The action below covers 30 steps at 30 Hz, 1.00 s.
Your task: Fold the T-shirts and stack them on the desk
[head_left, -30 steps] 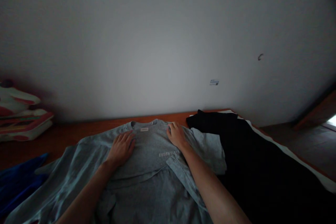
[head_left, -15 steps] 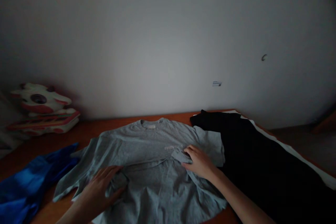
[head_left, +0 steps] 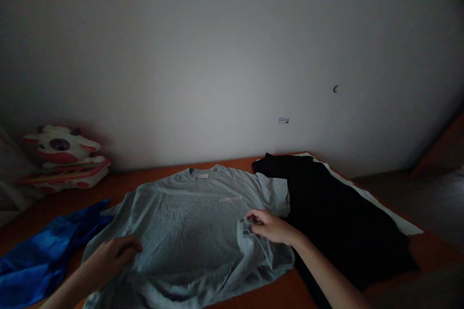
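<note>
A grey short-sleeved T-shirt [head_left: 188,217] lies spread front up, its collar towards the wall and light lettering across the chest. My right hand [head_left: 270,226] pinches a bunched fold of it at the right side, below the lettering, and the cloth there is raised and creased. Over the shirt's left side is my left hand [head_left: 114,253], its fingers curled in towards the thumb. Whether cloth is caught between those fingers is hidden. Towards me the shirt's lower part is rumpled in soft folds.
Black clothing [head_left: 337,217] lies to the right over a white item [head_left: 395,217]. Blue shiny cloth [head_left: 47,251] is at the left. A cow-shaped toy keyboard [head_left: 65,159] stands at the back left of the orange-brown surface [head_left: 126,186], against a wall [head_left: 203,67].
My left hand has moved left and its fingers have curled in. The fold across the shirt's middle has opened out. My right hand still grips its bunch of cloth. The view has shifted slightly.
</note>
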### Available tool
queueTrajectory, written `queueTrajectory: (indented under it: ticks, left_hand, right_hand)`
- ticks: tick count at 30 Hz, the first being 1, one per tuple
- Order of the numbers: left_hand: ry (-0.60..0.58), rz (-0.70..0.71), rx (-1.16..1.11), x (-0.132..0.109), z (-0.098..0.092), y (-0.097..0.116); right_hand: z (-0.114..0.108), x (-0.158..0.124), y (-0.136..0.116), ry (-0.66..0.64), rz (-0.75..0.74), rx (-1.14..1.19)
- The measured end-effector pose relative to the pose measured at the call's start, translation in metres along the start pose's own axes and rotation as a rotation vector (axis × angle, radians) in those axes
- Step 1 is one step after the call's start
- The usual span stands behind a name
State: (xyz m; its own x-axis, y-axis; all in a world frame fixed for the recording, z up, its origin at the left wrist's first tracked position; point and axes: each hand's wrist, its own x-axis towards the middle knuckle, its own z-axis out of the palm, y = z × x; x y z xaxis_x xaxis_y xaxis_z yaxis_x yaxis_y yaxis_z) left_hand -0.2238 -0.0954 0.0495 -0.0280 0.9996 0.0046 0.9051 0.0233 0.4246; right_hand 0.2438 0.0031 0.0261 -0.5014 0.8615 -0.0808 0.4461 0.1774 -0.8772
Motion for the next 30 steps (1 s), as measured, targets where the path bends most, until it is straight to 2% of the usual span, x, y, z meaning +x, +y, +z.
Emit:
queueTrajectory:
  ticks: [4,7,10,12,14,16,19,21,24,27,30]
  left_hand:
    - [0.154,0.046,0.223,0.014,0.030,0.017]
    - [0.156,0.184,0.169,0.025,0.049,0.042]
    - [0.091,0.340,0.021,0.041,0.067,0.076]
    - [0.071,0.410,-0.060,0.056,0.082,0.101]
    - [0.066,0.474,-0.135,0.071,0.098,0.128]
    - [0.070,0.532,-0.193,0.085,0.114,0.157]
    - [0.046,0.616,-0.243,0.098,0.137,0.199]
    - [0.017,0.663,-0.248,0.102,0.150,0.220]
    - [-0.022,0.701,-0.164,0.103,0.167,0.230]
    - [-0.041,0.709,-0.026,0.103,0.180,0.222]
    - [-0.068,0.715,0.002,0.103,0.188,0.212]
  right_hand:
    - [0.019,-0.003,0.011,0.249,-0.154,-0.323]
    - [0.004,0.000,0.026,0.452,-0.141,-0.402]
    - [-0.035,0.005,0.045,0.735,0.047,-0.483]
    - [-0.063,0.011,0.056,0.841,0.297,-0.512]
    - [-0.084,0.019,0.063,0.839,0.514,-0.475]
    - [-0.094,0.029,0.067,0.795,0.613,-0.424]
    - [-0.095,0.047,0.073,0.760,0.620,-0.378]
    - [-0.093,0.057,0.077,0.766,0.595,-0.343]
    - [-0.095,0.061,0.083,0.827,0.516,-0.273]
    - [-0.103,0.054,0.090,0.947,0.424,-0.189]
    - [-0.111,0.051,0.095,1.055,0.370,-0.096]
